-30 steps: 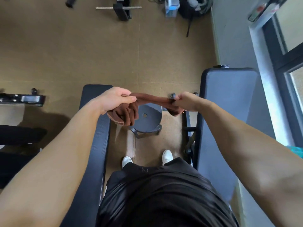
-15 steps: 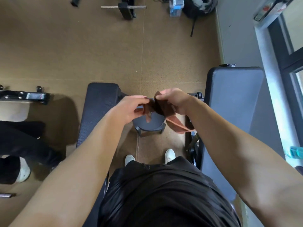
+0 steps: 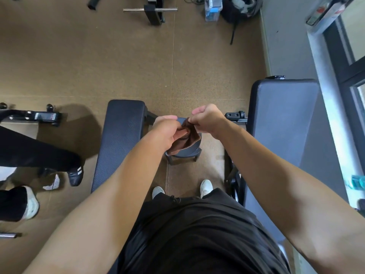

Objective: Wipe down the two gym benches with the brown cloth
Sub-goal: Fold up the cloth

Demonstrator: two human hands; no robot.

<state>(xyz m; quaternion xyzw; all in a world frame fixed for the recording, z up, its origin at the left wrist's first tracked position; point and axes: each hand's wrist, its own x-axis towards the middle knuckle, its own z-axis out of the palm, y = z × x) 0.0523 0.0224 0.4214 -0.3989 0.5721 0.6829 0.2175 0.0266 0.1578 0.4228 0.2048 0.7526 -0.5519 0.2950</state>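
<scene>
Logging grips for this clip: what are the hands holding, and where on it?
Both hold the brown cloth: left hand wraps its bunched side, right hand pinches its top edge.

brown cloth [image 3: 188,139] partly hidden by hands, both benches' near ends covered

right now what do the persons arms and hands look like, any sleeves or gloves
Both arms are bare from as far up as the view shows down to the fingers: no sleeves in view, no gloves, no watch, band or ring visible. The left hand and right hand carry no markings. Below them the person wears a black garment.
</scene>
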